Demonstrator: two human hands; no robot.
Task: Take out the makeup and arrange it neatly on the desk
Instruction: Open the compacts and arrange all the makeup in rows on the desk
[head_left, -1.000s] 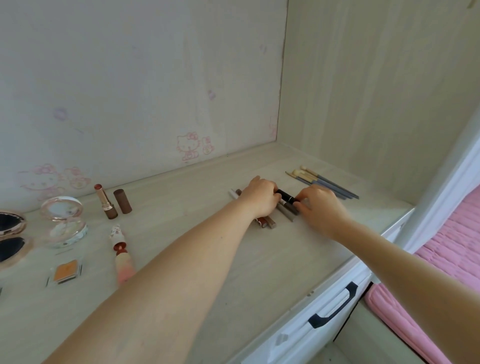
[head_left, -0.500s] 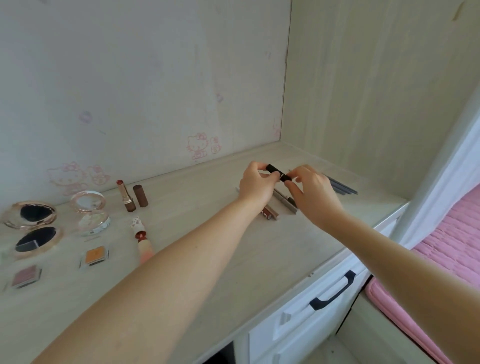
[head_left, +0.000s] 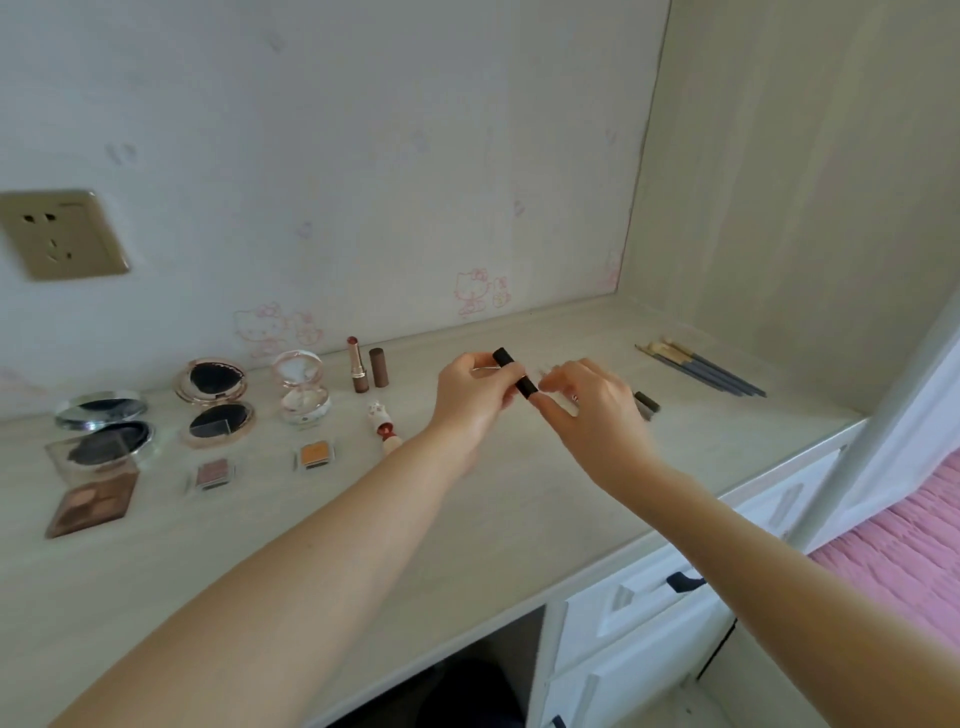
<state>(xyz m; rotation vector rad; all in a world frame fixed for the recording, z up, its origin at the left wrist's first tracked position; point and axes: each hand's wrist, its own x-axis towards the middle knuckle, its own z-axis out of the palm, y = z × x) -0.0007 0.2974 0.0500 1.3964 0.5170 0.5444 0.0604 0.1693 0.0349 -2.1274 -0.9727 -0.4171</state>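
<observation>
My left hand (head_left: 470, 400) grips a black tube (head_left: 514, 371) above the desk (head_left: 519, 509), tilted with its lower end to the right. My right hand (head_left: 592, 410) is beside that lower end, fingers curled and blurred, the thumb tip at or very near the tube; contact is unclear. A dark pencil end (head_left: 647, 404) shows on the desk behind the right hand. Laid out to the left are an uncapped lipstick (head_left: 357, 371) with its cap (head_left: 379, 368), a white-and-red lipstick (head_left: 384, 423), three open compacts (head_left: 215, 402), two small eyeshadow pans (head_left: 315, 454) and a brown palette (head_left: 93, 501).
Several makeup brushes (head_left: 701, 366) lie at the desk's back right, near the side panel. A wall socket (head_left: 62, 234) is at the upper left. White drawers (head_left: 649, 597) sit below the desk's front edge, with a pink bed (head_left: 904, 545) to the right.
Both hands lifted the black tube off the row of pencils on the desk. The view swung left, bringing the compacts, the palette and the socket into sight.
</observation>
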